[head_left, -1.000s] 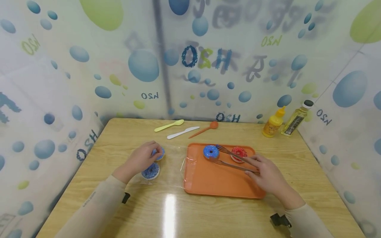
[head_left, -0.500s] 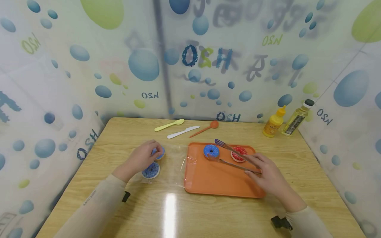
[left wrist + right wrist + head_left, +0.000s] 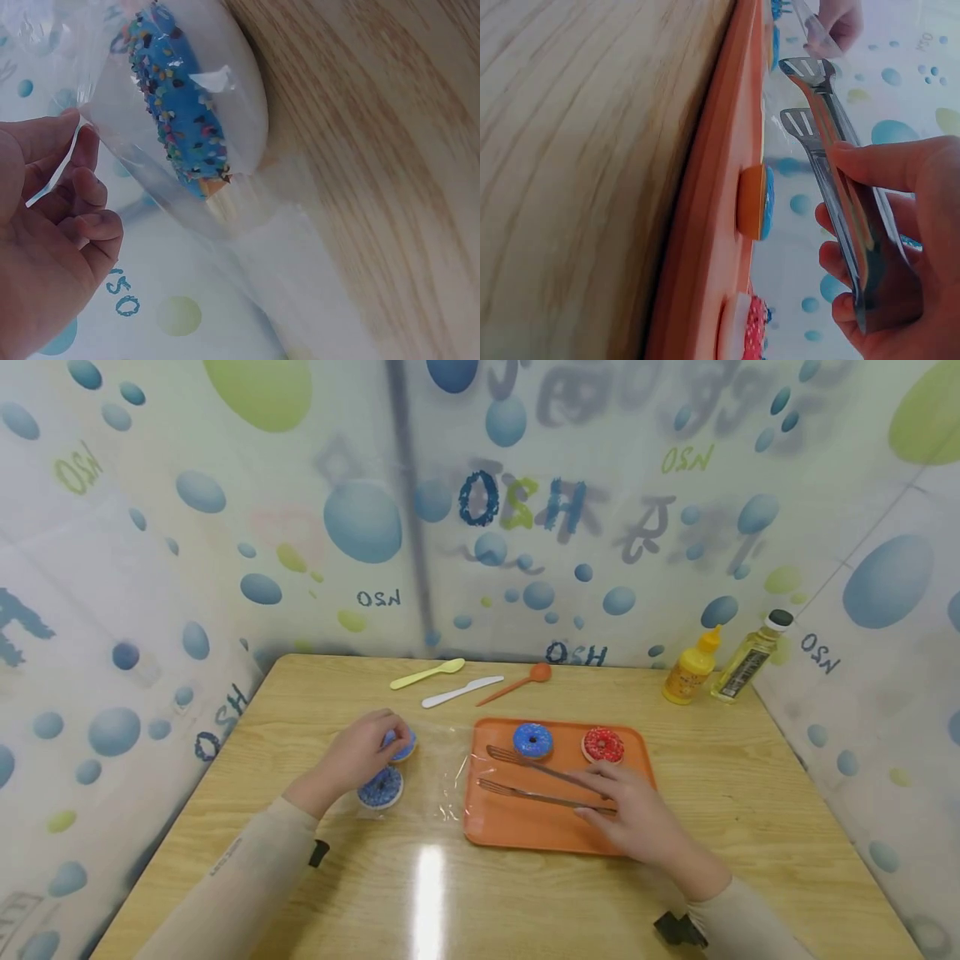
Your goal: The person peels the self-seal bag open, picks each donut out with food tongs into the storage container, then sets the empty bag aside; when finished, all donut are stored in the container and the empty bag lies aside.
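My left hand [image 3: 356, 758] pinches the edge of a clear plastic bag [image 3: 438, 781] between thumb and forefinger. Inside the bag lie two blue sprinkled toy donuts; the nearer donut [image 3: 381, 797] shows whole, while the hand partly covers the farther donut [image 3: 407, 749]. In the left wrist view, one donut [image 3: 180, 97] stands out through the plastic. My right hand [image 3: 637, 814] holds metal tongs [image 3: 840, 180], spread apart with nothing between their ends, above the orange tray [image 3: 540, 839]. A blue donut [image 3: 520, 740] and a red donut [image 3: 617, 746] sit along the tray's far side.
Behind the tray lie a yellow spoon [image 3: 427, 674], a white knife [image 3: 462, 692] and an orange spoon [image 3: 517, 683]. A yellow squeeze bottle [image 3: 687, 672] and an oil bottle [image 3: 744, 664] stand at the back right, near the wall [image 3: 645, 460].
The tongs have left the blue donut on the tray and swung left and nearer, their ends now close to the bag. My left hand stays in place, pinching the bag.
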Motion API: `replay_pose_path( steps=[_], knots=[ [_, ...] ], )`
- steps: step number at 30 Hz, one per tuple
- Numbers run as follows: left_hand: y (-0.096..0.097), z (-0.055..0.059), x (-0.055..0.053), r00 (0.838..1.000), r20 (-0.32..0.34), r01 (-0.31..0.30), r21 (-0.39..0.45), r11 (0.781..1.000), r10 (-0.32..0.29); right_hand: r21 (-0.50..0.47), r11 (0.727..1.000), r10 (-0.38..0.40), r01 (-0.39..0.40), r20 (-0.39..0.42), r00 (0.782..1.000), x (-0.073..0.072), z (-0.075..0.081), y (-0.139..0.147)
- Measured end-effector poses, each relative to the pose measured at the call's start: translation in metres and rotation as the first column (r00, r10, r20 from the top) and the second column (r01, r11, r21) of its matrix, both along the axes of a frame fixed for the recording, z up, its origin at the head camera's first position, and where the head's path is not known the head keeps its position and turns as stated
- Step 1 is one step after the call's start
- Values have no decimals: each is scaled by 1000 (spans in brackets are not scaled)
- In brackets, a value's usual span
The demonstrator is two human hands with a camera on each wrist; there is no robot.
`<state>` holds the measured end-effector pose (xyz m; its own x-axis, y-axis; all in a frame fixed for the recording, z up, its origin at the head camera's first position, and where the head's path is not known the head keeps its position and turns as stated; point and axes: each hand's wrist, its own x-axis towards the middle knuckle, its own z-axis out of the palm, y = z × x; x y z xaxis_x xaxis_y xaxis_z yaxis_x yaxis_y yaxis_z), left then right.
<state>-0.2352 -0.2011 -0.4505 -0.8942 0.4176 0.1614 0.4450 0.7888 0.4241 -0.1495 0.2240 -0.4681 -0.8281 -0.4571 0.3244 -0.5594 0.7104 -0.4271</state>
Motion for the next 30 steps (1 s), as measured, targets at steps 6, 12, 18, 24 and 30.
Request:
replay_pose_path(
  steps=[6, 12, 18, 24, 30],
  knots=[
    [1, 3, -1, 1000, -17, 8, 10, 1000, -7, 45, 999, 9, -7, -37, 999, -6, -2, -17],
    [1, 2, -2, 1000, -27, 6, 14, 1000, -5, 90, 996, -4, 5, -18, 1000, -11, -3, -35],
    [1, 3, -2, 1000, -22, 12, 16, 1000, -11, 87, 996, 2, -2, 0, 1000, -18, -5, -55],
    [2, 4, 0, 1000, 3, -3, 7, 1000, 3, 93, 996, 6, -6, 4, 1000, -25, -12, -75],
    [1, 4, 1, 1000, 8, 2, 11, 1000, -2, 102, 995, 0, -1, 13, 1000, -34, -16, -92]
  ],
)
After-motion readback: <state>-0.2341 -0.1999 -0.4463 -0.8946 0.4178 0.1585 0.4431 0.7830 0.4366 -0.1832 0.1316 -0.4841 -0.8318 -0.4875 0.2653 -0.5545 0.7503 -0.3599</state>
